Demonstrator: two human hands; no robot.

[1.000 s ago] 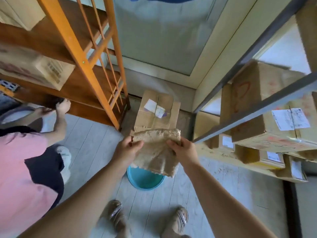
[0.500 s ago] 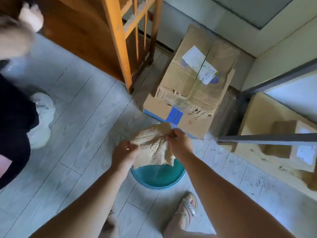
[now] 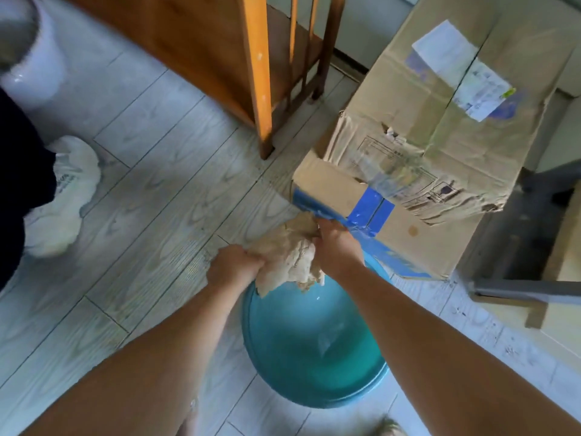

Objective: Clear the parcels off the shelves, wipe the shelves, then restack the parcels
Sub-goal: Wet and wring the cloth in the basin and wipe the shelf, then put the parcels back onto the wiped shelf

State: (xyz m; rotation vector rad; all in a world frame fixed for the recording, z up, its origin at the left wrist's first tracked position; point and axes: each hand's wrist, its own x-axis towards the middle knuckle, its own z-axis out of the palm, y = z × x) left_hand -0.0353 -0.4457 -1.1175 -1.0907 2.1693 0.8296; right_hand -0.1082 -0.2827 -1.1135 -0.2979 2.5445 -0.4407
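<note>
While both hands work at the middle of the frame, the scene reads as follows, largest first.

Floor (image 3: 132, 196): pale wood-grain planks, filling most of the frame; specks of grit at lower right.

Cardboard box (image 3: 440, 127): upper right of the frame, standing on the floor; crumpled top face, white labels near its far end, blue tape along its near edge. Whether it is one parcel or two stacked, I cannot tell.

Wooden shelf (image 3: 201, 48): top centre; orange upright post and thin rails, brown board behind, its foot on the floor just left of the box.

Basin (image 3: 314, 350): teal, round, lower centre, on the floor just beside the box's near corner.

Metal rack (image 3: 528, 287): grey bar at the right edge, a pale board beneath it.

Second person: dark trouser leg at the left edge, white shoe (image 3: 63, 196) on the floor; nothing more in view.

Cloth (image 3: 289, 253): beige, bunched into a wad, held above the far rim of the basin, between the two hands.

Left hand (image 3: 234, 265): fingers clenched round the left side of the cloth.

Right hand (image 3: 338, 247): fingers closed on the right side of the cloth, knuckles close to the blue tape.

Foot (image 3: 388, 427): bottom edge, only partly in view, blurred.
</note>
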